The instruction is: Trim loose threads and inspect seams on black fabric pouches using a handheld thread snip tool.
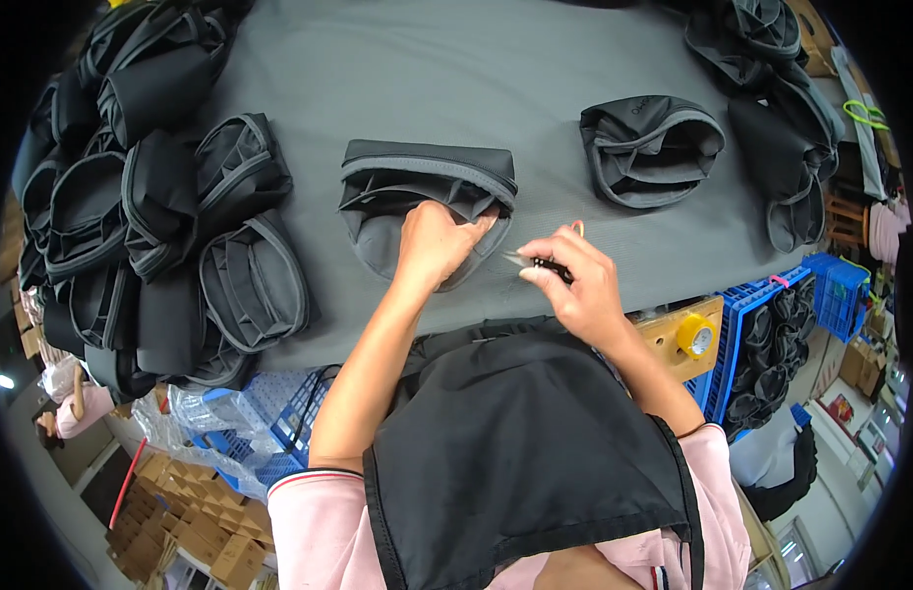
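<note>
A black zippered pouch [427, 157] lies opened in front of me on the grey table, its inner dividers showing. My left hand [439, 244] reaches into its mouth and grips the right side near the zip edge; some fingertips are hidden inside. Just right of the pouch, my right hand [581, 283] is closed around small thread snips [547, 265] with dark handles. Their pale blades point left toward the pouch's edge, seemingly a little apart from it.
Several similar pouches [161, 197] are heaped at the left. One open pouch [653, 147] lies to the right, with more [786, 147] beyond it. Below the table's right edge are yellow tape [694, 335] on a wooden board and a blue crate [724, 369] of pouches.
</note>
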A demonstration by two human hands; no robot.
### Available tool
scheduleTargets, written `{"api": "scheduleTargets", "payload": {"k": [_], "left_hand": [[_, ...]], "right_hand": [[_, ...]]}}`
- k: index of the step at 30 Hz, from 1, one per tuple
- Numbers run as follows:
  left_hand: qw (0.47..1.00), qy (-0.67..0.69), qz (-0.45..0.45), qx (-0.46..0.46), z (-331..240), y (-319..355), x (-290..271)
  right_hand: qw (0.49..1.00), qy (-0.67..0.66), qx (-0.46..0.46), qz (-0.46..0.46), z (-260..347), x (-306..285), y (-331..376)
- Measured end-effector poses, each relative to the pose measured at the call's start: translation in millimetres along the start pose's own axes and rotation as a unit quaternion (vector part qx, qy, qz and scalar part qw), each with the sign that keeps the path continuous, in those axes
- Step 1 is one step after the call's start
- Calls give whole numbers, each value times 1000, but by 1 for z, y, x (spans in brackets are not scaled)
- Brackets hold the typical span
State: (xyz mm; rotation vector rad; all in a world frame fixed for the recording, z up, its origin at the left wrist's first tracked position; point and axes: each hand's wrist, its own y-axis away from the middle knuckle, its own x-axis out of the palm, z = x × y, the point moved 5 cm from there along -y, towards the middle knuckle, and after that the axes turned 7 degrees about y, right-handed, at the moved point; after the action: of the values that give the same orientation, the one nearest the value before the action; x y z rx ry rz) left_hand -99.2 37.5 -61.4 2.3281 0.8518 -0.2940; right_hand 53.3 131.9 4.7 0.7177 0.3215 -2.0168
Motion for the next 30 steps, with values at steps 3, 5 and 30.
{"api": "scheduleTargets", "payload": {"k": [3,5,30], "left_hand": [[1000,12,7,12,4,-5,1],[1000,4,9,2,2,-4,1],[958,-90,87,257,-23,65,-28]], "right_hand": [[999,16,-39,-15,12,2,1],[997,45,-58,-16,14,7,0],[986,-161,-13,-38,0,46,-19]]}}
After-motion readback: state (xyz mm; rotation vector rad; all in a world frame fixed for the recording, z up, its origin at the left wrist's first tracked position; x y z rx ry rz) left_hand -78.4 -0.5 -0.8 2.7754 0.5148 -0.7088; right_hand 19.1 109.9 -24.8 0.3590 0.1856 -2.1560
